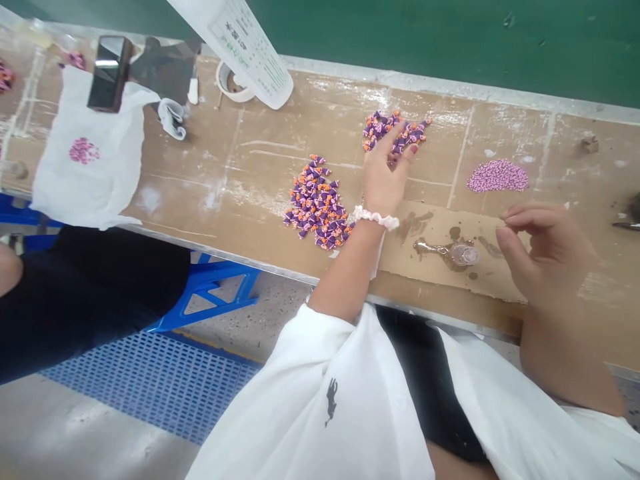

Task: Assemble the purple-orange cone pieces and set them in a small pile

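My left hand (386, 175), with a pale scrunchie (376, 219) at its wrist, reaches onto the upper pile of small purple, pink and orange figures (379, 125). Its thumb and forefinger are apart over the pile; the other fingers are partly hidden. A larger pile of like figures (317, 203) lies left of that wrist. My right hand (545, 250) hovers over the table at the right, thumb and forefinger brought together in a pinch. Whatever they hold is too small to make out. Near it are a heap of tiny pink pieces (497, 175) and a small clear cap-like piece (464, 253) in spilled clear liquid.
A white bottle (250, 57) leans in at the top beside a tape roll (223, 79). Further left, a dark phone-like object (109, 72) rests on a white cloth (90, 190) with pink bits. Another person's dark-clothed leg (100, 287) and a blue stool (220, 287) are below the table.
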A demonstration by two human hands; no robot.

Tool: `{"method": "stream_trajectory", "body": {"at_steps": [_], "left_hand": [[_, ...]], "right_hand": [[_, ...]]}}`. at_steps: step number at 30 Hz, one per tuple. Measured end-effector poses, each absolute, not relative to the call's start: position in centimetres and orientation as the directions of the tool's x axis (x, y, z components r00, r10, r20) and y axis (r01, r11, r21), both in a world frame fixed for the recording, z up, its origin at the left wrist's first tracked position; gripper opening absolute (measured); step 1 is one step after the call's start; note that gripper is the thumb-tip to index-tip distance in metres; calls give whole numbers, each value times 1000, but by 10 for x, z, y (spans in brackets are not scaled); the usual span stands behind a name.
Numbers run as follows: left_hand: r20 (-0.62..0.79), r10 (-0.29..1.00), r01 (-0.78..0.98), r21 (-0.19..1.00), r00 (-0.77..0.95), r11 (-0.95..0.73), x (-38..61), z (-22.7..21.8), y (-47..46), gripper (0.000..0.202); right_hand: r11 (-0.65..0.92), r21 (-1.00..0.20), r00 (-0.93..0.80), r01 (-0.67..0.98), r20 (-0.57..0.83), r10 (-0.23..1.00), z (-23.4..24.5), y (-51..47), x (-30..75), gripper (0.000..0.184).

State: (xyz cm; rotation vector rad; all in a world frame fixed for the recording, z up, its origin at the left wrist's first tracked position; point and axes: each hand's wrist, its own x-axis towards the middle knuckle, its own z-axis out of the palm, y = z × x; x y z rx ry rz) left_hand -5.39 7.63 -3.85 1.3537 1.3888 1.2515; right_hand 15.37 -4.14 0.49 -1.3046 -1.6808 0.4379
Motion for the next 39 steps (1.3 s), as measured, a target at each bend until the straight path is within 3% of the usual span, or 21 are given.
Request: {"method": "stream_trajectory", "body": {"at_steps": [3,7,10,19,28,39], "left_hand": [[163,979,398,912,-125,-101,-61,-47,82,42],[235,970,493,852,-64,-173,-53,-47,66,28],[224,974,464,865,-17,-191,-47,-39,54,22],[169,985,360,918,22,-166,-44,-22,44,14],[172,984,350,920,49,-178,-43,-19,42,14],[186,980,395,897,76,-201,-40,-26,43,13]], "right_hand": [[342,-681,34,647,475,880,4,-36,160,18],[172,-572,88,802,398,913,-7,-23,180,18],[134,-560,59,817,313,948,-21,-13,194,26],[164,-554,-5,816,278,961,-39,-4,202,33],[19,-548,123,836,222,967,-32,-4,206,12],[-56,-490,130,870,118,984,-24,-6,198,8]]}}
